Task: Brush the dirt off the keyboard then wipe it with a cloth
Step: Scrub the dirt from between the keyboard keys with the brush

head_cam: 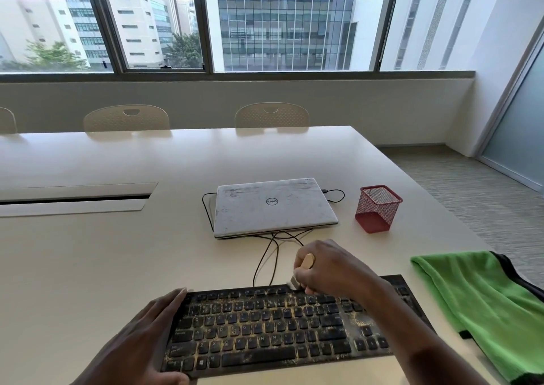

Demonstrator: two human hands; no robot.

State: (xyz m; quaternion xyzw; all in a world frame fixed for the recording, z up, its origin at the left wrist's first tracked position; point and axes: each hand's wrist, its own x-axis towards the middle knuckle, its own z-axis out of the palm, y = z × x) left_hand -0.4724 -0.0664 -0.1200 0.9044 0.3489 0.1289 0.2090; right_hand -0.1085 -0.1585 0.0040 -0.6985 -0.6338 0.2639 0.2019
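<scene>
keyboard [265,328] long-axis left-right | right hand [332,266] grips brush [308,262] bristles-down | left hand [147,334] flat on edge

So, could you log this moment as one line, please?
step: brushing | right hand grips brush at keyboard top row | left hand rests on keyboard's left edge | green cloth beside keyboard, untouched

- Keyboard [265,325]: black, white key legends, yellow-tan grit speckled thick between keys.
- Brush [307,262]: pale cream-wood handle, silvery band below.
- Cloth [485,302], near right: bright green, black edging.
- Mesh cup [378,209], right of laptop: red, fine wire-grid pattern.
- Laptop [273,205]: silver-grey lid, dark smudges and scuffs, dark round logo.
- Cable [265,261]: black.
- Table [88,252]: plain off-white.
- Chairs [126,119], far side: cream, backs dotted with small perforations.
- Floor [471,184], far right: grey-beige, fine streaks.
</scene>
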